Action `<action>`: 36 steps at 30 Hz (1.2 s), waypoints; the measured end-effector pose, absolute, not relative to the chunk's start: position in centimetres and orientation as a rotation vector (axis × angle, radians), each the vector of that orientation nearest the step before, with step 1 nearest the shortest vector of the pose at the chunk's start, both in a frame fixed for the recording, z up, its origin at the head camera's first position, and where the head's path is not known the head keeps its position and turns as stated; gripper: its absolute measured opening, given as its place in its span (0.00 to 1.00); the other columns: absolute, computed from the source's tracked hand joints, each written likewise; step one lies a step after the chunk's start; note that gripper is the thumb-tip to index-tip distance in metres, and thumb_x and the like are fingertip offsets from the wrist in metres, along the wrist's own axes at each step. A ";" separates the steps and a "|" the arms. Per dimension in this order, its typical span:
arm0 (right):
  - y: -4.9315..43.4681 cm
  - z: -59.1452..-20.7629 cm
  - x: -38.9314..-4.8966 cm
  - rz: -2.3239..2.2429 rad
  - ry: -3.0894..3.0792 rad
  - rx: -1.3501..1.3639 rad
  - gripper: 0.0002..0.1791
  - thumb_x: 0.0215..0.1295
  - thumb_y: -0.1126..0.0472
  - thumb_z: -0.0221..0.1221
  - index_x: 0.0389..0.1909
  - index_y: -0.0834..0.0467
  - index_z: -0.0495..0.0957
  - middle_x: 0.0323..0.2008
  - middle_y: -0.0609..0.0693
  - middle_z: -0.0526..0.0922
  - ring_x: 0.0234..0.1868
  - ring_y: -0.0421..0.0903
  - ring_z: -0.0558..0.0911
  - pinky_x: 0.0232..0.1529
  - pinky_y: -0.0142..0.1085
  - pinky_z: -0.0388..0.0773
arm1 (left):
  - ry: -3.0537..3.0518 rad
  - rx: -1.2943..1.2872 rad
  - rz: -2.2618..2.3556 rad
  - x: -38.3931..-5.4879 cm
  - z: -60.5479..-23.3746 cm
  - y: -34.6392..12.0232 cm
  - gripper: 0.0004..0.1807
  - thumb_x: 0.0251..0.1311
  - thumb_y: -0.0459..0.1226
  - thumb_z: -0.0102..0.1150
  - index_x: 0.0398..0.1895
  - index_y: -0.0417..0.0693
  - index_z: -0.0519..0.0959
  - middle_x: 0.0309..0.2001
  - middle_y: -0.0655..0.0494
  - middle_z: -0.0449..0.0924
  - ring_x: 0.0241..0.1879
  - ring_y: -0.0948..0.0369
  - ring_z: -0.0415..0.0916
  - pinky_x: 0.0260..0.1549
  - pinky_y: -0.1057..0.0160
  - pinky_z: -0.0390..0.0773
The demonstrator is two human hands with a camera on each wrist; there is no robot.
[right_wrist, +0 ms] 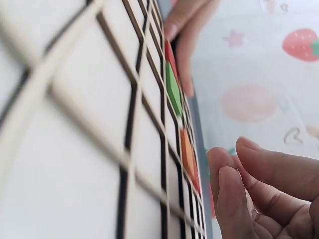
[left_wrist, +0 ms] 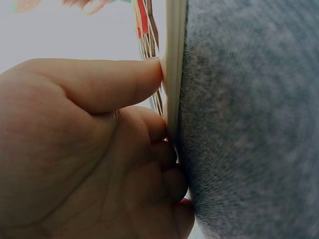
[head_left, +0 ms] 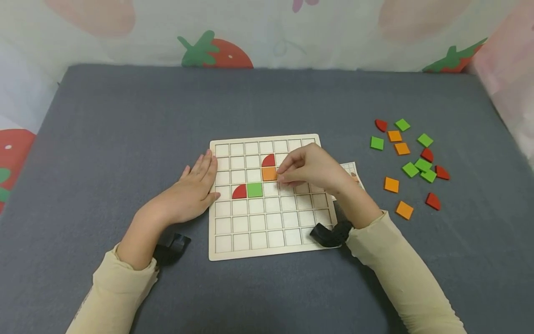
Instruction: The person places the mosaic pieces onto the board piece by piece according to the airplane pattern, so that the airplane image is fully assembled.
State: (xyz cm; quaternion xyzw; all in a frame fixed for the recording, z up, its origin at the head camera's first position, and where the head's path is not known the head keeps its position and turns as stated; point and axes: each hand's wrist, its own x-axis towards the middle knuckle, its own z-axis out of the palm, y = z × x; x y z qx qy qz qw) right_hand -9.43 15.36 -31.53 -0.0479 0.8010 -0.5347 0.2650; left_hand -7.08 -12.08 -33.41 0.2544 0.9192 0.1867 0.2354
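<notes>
A pale wooden grid board (head_left: 271,254) lies on the grey cloth. In its cells sit a red quarter-circle tile (head_left: 239,191), a green square tile (head_left: 254,189), an orange square tile (head_left: 269,174) and, just above the orange one, another red quarter-circle (head_left: 269,160). My left hand (head_left: 183,197) rests along the board's left edge, fingers extended; the left wrist view has the thumb (left_wrist: 134,82) against that edge. Over the grid, right beside the orange tile, is my right hand (head_left: 310,167). Its fingers (right_wrist: 232,194) are loosely bent, with no tile showing between them.
Loose green squares (head_left: 377,143), orange squares (head_left: 391,184) and red quarter-circles (head_left: 433,201) are scattered right of the board. A printed card (head_left: 350,169) shows partly from behind the right forearm. Black wrist-worn devices (head_left: 329,235) hang near both cuffs. A strawberry-print curtain (head_left: 325,37) stands behind.
</notes>
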 end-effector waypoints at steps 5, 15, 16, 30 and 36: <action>18.5 -31.5 -9.8 -1.442 2.228 -0.075 0.09 0.56 0.69 0.65 0.36 0.71 0.80 0.29 0.56 0.85 0.32 0.48 0.85 0.37 0.39 0.81 | 2.513 0.707 0.523 -7.2 -33.7 -12.1 0.39 0.71 0.40 0.42 0.71 0.29 0.33 0.72 0.37 0.22 0.71 0.44 0.23 0.65 0.41 0.34; 24.3 -31.0 -10.0 -1.510 2.363 0.029 0.14 0.61 0.67 0.62 0.42 0.74 0.77 0.27 0.47 0.84 0.29 0.43 0.84 0.35 0.36 0.81 | 2.504 0.746 0.529 -7.4 -33.9 -11.8 0.39 0.72 0.40 0.42 0.71 0.29 0.34 0.72 0.37 0.23 0.71 0.44 0.23 0.65 0.40 0.35; 24.8 -31.0 -10.0 -1.523 2.370 0.040 0.14 0.61 0.67 0.61 0.43 0.75 0.77 0.27 0.47 0.85 0.30 0.42 0.84 0.36 0.35 0.81 | 2.504 0.749 0.528 -7.4 -33.9 -11.8 0.39 0.72 0.40 0.42 0.71 0.29 0.34 0.72 0.37 0.23 0.71 0.44 0.23 0.65 0.40 0.35; 29.5 -31.1 -10.9 -1.692 2.420 0.275 0.02 0.61 0.65 0.62 0.31 0.56 0.84 0.28 0.43 0.84 0.31 0.40 0.84 0.37 0.31 0.80 | 2.488 0.717 0.531 -7.6 -33.7 -12.8 0.40 0.72 0.41 0.41 0.71 0.32 0.31 0.72 0.40 0.19 0.71 0.47 0.20 0.66 0.42 0.33; 30.8 -31.6 -11.0 -1.698 2.441 0.357 0.06 0.61 0.64 0.62 0.28 0.50 0.84 0.27 0.40 0.83 0.31 0.38 0.83 0.36 0.29 0.79 | 2.493 0.709 0.527 -7.5 -33.7 -13.1 0.40 0.72 0.41 0.42 0.71 0.30 0.32 0.72 0.38 0.21 0.71 0.45 0.21 0.65 0.40 0.33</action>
